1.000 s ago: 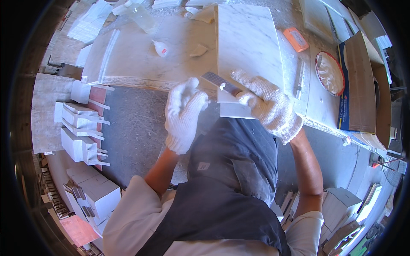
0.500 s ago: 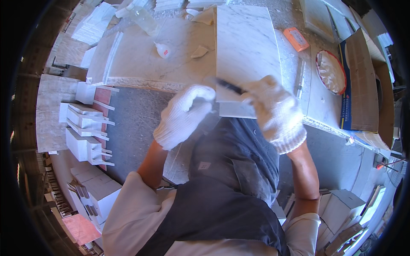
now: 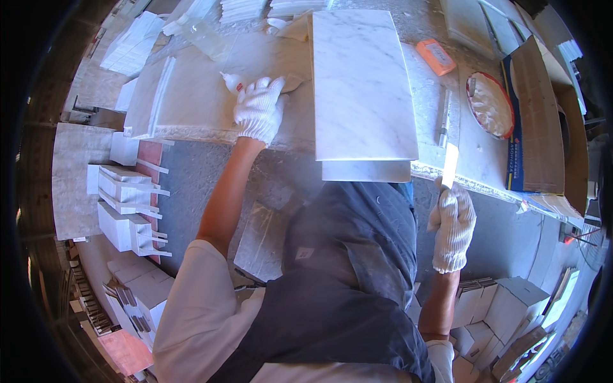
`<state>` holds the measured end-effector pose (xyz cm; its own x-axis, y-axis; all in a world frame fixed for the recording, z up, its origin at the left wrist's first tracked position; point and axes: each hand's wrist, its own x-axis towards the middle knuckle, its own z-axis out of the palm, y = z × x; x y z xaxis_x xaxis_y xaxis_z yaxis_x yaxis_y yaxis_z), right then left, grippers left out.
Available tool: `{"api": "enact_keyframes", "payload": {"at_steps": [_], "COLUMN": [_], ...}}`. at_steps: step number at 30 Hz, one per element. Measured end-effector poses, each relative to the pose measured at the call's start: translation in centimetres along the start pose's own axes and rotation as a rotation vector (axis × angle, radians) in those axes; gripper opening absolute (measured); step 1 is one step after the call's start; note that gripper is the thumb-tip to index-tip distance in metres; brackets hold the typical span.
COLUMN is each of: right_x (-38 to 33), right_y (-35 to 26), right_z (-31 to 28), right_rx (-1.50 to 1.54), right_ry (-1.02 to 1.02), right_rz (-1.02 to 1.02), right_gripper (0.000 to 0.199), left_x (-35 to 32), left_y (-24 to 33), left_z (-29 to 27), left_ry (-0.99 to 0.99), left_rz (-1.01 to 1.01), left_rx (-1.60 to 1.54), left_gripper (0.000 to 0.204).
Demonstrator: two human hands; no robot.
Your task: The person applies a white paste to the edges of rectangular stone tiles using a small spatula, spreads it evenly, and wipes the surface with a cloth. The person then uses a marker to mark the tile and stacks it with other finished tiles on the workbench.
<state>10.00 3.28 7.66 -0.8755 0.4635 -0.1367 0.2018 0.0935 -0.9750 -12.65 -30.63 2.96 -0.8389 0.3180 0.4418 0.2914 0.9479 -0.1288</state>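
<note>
My left hand (image 3: 258,113), in a white knitted glove, reaches over the bench with fingers apart. It is beside a small white squeeze bottle (image 3: 230,81) with a red mark; whether they touch is unclear. A pale broken shard (image 3: 292,83) lies just right of the fingers. My right hand (image 3: 455,220), gloved likewise, is closed round a putty knife at the bench's front edge; its blade (image 3: 450,167) points away and gleams. Between the hands lies a grey-veined white marble slab (image 3: 363,89), with another slab (image 3: 367,171) showing beneath its near edge.
On the right stand an orange box (image 3: 436,57), a red-rimmed bowl of white paste (image 3: 491,108) and an open cardboard carton (image 3: 539,121). A clear bottle (image 3: 205,39) lies at the back left. Stacked white pieces (image 3: 124,182) stand left of the bench (image 3: 191,96).
My left hand has moved forward and left to the squeeze bottle. My right hand has drawn back and right, off the slab, with the putty knife. The marble slab sits slightly further left.
</note>
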Motion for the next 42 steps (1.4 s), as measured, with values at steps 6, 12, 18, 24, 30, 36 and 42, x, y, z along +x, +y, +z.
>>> {"api": "enact_keyframes", "payload": {"at_steps": [6, 12, 18, 24, 30, 36, 42], "right_x": [-1.2, -0.6, -0.2, -0.3, -0.4, -0.4, -0.5], "right_y": [1.4, 1.1, 1.0, 1.1, 1.2, 0.9, 1.0], "right_z": [-1.1, -1.1, -0.2, -0.6, -0.7, -0.9, -0.9], "right_rx": [-0.016, -0.016, -0.001, 0.052, 0.017, 0.054, 0.058], "right_ry": [0.044, 0.037, 0.040, 0.052, 0.052, 0.042, 0.038], "right_rz": [-0.004, 0.009, 0.008, -0.008, -0.023, 0.008, -0.003], "right_gripper": [0.047, 0.046, 0.043, 0.040, 0.040, 0.040, 0.041], "left_x": [0.6, 0.9, 0.3, 1.4, 1.4, 1.2, 2.4], "left_y": [-1.2, 0.3, 4.6, 5.9, 5.9, 5.8, 6.0], "left_z": [2.3, -2.1, -11.0, -11.5, -11.2, -10.6, -11.0], "left_ry": [-0.117, 0.259, 0.026, -0.130, -0.047, 0.023, -0.070], "left_rz": [0.012, -0.166, 0.278, 0.202, 0.525, 0.493, 0.508], "left_rx": [0.117, -0.795, -0.579, -0.089, -0.122, -0.090, -0.093], "left_gripper": [0.019, 0.022, 0.028, 0.029, 0.022, 0.027, 0.026]}}
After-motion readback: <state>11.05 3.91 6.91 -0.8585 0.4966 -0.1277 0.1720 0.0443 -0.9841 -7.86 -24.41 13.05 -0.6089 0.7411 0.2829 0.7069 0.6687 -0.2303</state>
